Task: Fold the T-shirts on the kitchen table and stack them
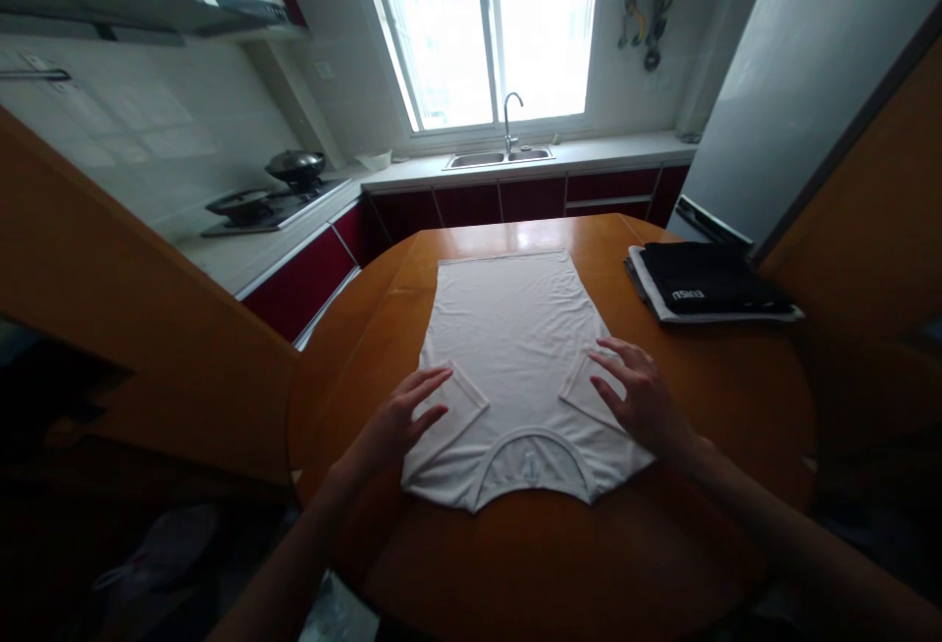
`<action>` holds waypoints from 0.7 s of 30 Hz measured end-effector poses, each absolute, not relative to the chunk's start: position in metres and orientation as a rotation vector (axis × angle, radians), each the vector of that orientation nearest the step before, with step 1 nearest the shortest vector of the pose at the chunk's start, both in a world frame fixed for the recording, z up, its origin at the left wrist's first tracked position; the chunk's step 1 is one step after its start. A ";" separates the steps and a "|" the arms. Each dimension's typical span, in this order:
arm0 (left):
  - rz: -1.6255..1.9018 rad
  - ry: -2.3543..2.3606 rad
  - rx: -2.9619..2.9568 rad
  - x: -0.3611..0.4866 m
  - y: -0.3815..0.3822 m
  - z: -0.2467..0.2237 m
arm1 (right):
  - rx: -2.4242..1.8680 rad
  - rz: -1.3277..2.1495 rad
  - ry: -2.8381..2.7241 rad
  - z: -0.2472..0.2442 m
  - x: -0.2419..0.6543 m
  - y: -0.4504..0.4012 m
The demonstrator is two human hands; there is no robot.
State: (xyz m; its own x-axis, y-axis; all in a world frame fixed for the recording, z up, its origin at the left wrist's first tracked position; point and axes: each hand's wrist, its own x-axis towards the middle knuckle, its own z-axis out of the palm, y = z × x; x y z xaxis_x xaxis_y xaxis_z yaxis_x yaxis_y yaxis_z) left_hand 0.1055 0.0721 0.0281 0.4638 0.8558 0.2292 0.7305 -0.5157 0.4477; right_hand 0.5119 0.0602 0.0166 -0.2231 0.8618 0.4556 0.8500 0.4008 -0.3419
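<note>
A white T-shirt [515, 338] lies flat on the wooden table, its neckline toward me and its hem at the far side. Both sleeves are folded inward over the body of the shirt. My left hand [403, 414] is over the left folded sleeve, fingers stretched out and thumb apart. Over the right folded sleeve is my right hand [639, 395], with its fingers spread. Neither hand grips the cloth; whether the fingertips touch it I cannot tell.
The round wooden table [353, 357] bears a stack of folded clothes [713, 279] at the right, a black one on top. Behind it run a counter with a sink [500, 158] and a stove [280, 208] with pans. A fridge [795, 73] stands at the right.
</note>
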 end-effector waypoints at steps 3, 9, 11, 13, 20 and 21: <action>0.561 1.158 2.443 0.088 0.044 0.034 | -1.278 0.114 -2.175 0.008 0.538 0.041; 0.604 0.981 2.498 0.072 0.003 0.012 | -1.086 0.173 -2.337 -0.024 0.573 0.009; 0.633 0.954 2.518 0.070 -0.003 0.007 | -1.059 0.189 -2.372 -0.030 0.579 0.004; 0.656 0.944 2.525 0.069 -0.007 0.005 | -1.043 0.203 -2.401 -0.034 0.583 0.000; 0.668 0.992 2.619 0.071 -0.011 0.006 | -1.006 0.159 -2.373 -0.035 0.582 -0.002; 0.659 0.992 2.642 0.070 -0.011 0.005 | -1.002 0.151 -2.375 -0.034 0.581 -0.002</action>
State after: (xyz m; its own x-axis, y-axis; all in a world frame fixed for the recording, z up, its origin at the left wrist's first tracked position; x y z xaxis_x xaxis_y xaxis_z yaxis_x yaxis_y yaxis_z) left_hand 0.0698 -0.0109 0.0051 0.6675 0.6695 0.3258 0.5599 -0.7398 0.3731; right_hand 0.5810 -0.0018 -0.0339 -0.5695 0.6904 0.4461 0.6284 0.7155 -0.3052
